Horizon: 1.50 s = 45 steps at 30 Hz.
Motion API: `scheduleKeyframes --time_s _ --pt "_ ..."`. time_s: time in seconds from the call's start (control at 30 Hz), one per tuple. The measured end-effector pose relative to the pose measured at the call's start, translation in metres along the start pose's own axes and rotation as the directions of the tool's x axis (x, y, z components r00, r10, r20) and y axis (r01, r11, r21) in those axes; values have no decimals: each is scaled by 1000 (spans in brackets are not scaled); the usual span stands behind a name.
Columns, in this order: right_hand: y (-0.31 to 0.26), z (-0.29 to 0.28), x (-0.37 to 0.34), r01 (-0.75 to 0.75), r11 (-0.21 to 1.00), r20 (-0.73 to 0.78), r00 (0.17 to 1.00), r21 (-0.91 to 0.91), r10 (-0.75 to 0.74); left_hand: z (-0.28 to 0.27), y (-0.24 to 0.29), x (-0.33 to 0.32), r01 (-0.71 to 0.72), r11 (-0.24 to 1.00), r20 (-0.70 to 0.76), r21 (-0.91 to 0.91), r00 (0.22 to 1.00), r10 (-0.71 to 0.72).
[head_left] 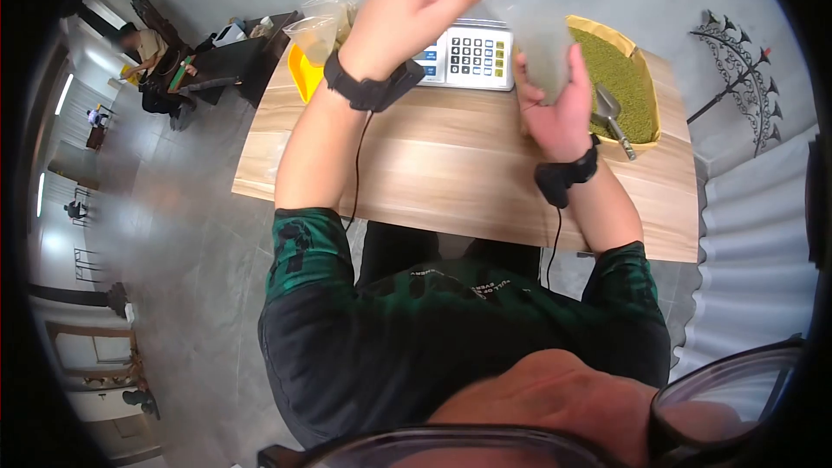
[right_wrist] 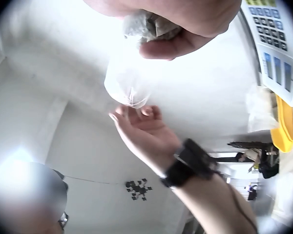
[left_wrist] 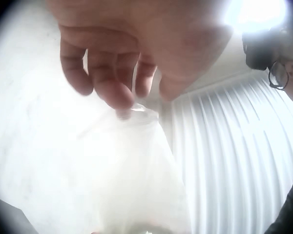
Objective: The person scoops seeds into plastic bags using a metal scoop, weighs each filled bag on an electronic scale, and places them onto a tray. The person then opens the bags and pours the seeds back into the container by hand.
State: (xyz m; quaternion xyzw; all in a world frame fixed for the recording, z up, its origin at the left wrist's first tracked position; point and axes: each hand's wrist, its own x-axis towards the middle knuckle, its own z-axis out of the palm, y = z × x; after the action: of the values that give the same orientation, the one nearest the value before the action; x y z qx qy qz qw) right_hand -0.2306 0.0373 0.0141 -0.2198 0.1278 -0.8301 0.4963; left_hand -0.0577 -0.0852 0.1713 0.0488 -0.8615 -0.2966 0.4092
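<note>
My left hand (head_left: 416,13) is raised above the scale and pinches the top end of a clear plastic bag (head_left: 539,30). In the left wrist view the fingertips of that hand (left_wrist: 112,58) meet at the narrow end of the bag (left_wrist: 141,165). My right hand (head_left: 559,113) holds the lower part of the bag, thumb and fingers on opposite sides. Seen from the right wrist, this hand (right_wrist: 185,24) curls round the bag (right_wrist: 129,80), and my left hand (right_wrist: 149,136) is at its other end. What the bag contains is unclear.
A white scale (head_left: 477,56) stands at the table's (head_left: 433,156) back. To its right, a yellow-edged container (head_left: 654,113) holds green grains (head_left: 620,78) and a metal scoop (head_left: 608,104). On the left are a yellow tray (head_left: 303,76) and clear bags (head_left: 314,35). Another person (head_left: 152,48) sits far left.
</note>
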Motion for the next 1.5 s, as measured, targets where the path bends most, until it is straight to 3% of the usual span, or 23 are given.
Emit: scheduleKeyframes --time_s 0.03,0.1,0.17,0.2,0.23,0.3,0.33,0.37,0.4,0.53,0.67,1.03,1.13,1.17,1.23,1.43,1.5 --pt "-15 5 -3 1 1000 -5 1000 -10 -1 9 -20 -7 0 1000 -3 -11 1000 0" --pt "-52 29 -12 98 994 -61 994 53 -95 32 -57 -25 -233 897 -400 -375 914 70" --pt "-91 38 -21 196 980 -112 973 -40 -199 58 -84 -55 34 880 -247 -473 954 -169" --pt "-109 41 -27 198 979 -113 973 -47 -203 72 -101 -71 193 827 -85 -528 957 -277" --pt "-126 44 -33 261 948 -81 957 -184 -279 87 -116 -87 351 755 83 -554 925 -370" --pt "-148 51 -41 352 849 -33 918 -395 -396 115 -136 -111 510 522 313 -683 851 -422" --pt "-158 43 -41 424 723 -8 860 -546 -511 122 -144 -120 509 513 316 -691 851 -419" --pt "-163 40 -39 471 566 36 789 -677 -613 124 -147 -126 566 386 406 -729 811 -422" --pt "-167 37 -40 466 558 30 785 -687 -619 126 -152 -130 620 252 499 -743 764 -408" --pt "-189 20 -39 357 495 -33 785 -792 -619 122 -174 -143 717 169 637 -677 685 -355" --pt "-198 1 -29 206 414 -68 827 -887 -558 126 -183 -141 719 84 640 -690 660 -393" --pt "-182 -20 -7 -45 117 -98 859 -992 -503 128 -190 -143 737 85 647 -671 638 -418" --pt "-184 -26 -6 -183 -80 -133 895 -980 -426 127 -188 -143 750 95 658 -654 626 -419" --pt "-183 -26 -6 -187 -84 -135 896 -979 -423 127 -187 -142 749 89 658 -656 626 -420" --pt "-178 -26 -6 -173 -232 -68 913 -957 -402 126 -185 -141 757 119 656 -642 623 -425" --pt "-182 -30 -10 -214 -286 -140 956 -934 -258 126 -186 -142 758 122 656 -640 622 -427" --pt "-180 -27 -12 -255 -352 -146 940 -901 -308 127 -186 -141 760 118 658 -639 620 -427"
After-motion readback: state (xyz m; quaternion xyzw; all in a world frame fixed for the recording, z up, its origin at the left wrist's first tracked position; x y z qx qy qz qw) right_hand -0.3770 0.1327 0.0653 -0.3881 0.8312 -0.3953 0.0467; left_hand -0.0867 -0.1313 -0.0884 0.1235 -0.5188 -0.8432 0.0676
